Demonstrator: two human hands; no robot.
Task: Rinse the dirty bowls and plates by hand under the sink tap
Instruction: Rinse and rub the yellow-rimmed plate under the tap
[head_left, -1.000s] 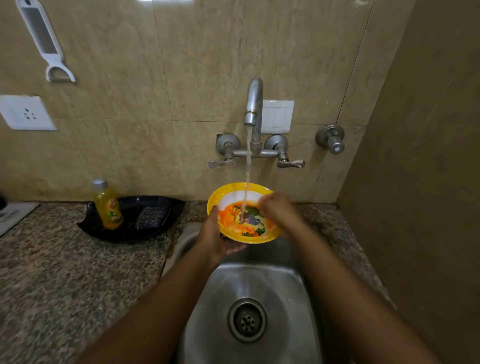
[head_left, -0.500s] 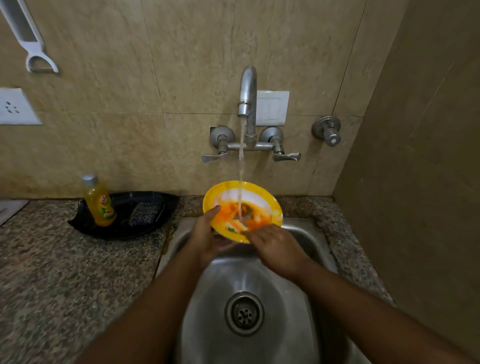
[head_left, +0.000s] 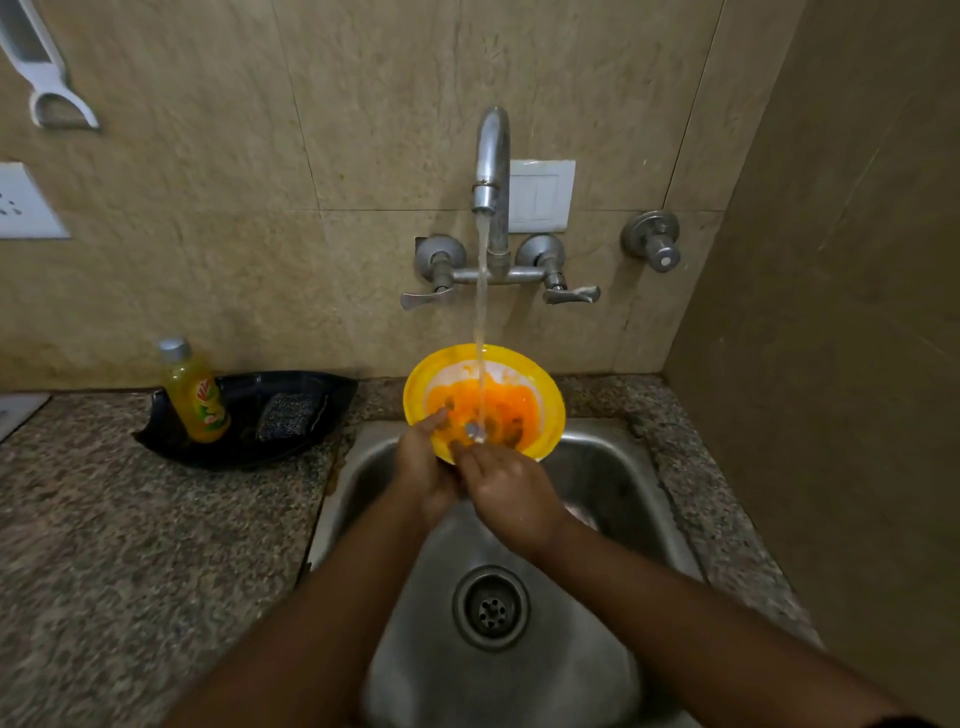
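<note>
A yellow bowl (head_left: 540, 395) with a white inside and orange residue is tilted toward me over the back of the steel sink (head_left: 639, 499). Water runs from the wall tap (head_left: 492, 166) into the bowl. My left hand (head_left: 423, 467) grips the bowl's near left rim, thumb inside. My right hand (head_left: 511, 493) lies at the near rim with its fingertips inside the bowl, under the stream. The bowl's underside is hidden.
A black tray (head_left: 317, 400) on the granite counter (head_left: 130, 545) left of the sink holds a yellow dish-soap bottle (head_left: 195, 395) and a scrub pad (head_left: 288, 415). A side wall (head_left: 831, 312) stands close on the right. The drain (head_left: 491, 608) lies below my hands.
My right hand came from the bowl's far right rim around to its near rim and now rubs inside. The orange residue has spread and the bowl's printed picture no longer shows.
</note>
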